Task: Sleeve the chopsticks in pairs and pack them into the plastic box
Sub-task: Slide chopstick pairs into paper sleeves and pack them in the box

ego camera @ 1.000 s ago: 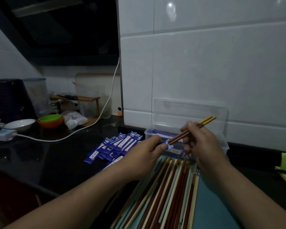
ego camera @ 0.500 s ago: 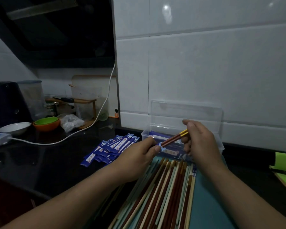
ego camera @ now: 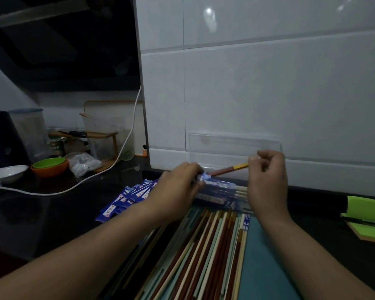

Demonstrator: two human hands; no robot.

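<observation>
My left hand (ego camera: 178, 187) pinches the mouth of a blue paper sleeve (ego camera: 204, 176) above the plastic box. A pair of red chopsticks with yellow ends (ego camera: 227, 169) runs from that sleeve to my right hand (ego camera: 267, 180), whose fingers close on the yellow end. The clear plastic box (ego camera: 223, 194) stands against the tiled wall with its lid (ego camera: 234, 146) leaning upright, and holds several sleeved pairs. Loose chopsticks (ego camera: 204, 252) in red, cream and pale green lie fanned in front of me. A heap of empty blue sleeves (ego camera: 128, 198) lies left of the box.
A white cable (ego camera: 74, 186) crosses the dark counter at left. Beyond it stand a white dish (ego camera: 7, 172), stacked green and orange bowls (ego camera: 49, 166), a plastic bag (ego camera: 83, 163) and a dark appliance (ego camera: 2, 139). A green pad (ego camera: 366, 215) lies at right.
The chopstick pair has slid further into the sleeve, so less red shaft shows. Both hands have moved up and toward the box, and the view has shifted.
</observation>
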